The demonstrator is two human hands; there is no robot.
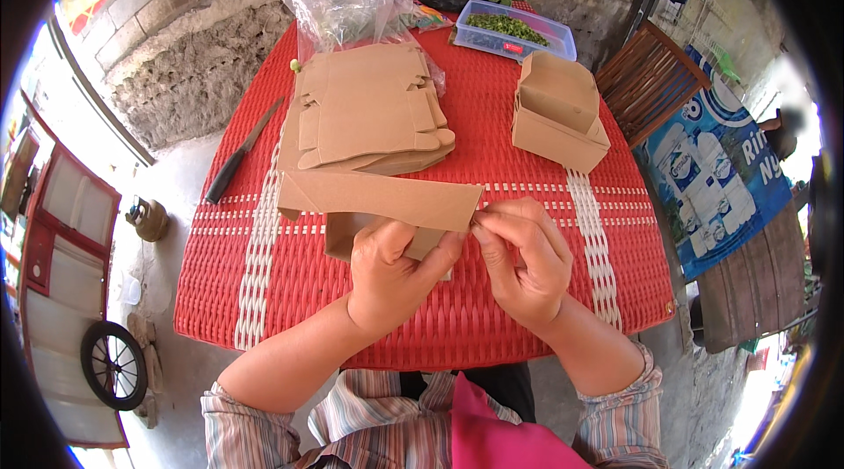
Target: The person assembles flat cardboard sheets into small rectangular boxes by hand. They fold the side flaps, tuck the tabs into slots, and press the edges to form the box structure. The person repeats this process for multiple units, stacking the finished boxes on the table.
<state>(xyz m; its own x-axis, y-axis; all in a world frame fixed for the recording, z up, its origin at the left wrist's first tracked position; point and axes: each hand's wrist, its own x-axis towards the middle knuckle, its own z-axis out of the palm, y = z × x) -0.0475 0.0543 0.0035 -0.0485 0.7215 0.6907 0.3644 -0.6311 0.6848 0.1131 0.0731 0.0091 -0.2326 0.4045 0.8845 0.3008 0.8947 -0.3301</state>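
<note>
Near the middle of the table, a partly folded brown cardboard box (378, 195) is between my hands, its long flap standing up and its inside partly showing below. My left hand (387, 271) is closed on the box's near side, thumb and fingers by its right end. The fingers of my right hand (526, 260) pinch at the box's right corner; the small piece between the fingertips is mostly hidden. Just beyond lies a stack of flat cardboard box blanks (365, 109). A folded cardboard box (561, 142) with its lid raised stands at the right.
A knife with a black handle (230, 172) lies at the table's left. At the far edge are a clear plastic bag (347, 3) and a clear tub (563, 40) of chopped greens. The red woven table (290, 293) has a wooden chair (651, 82) at its right.
</note>
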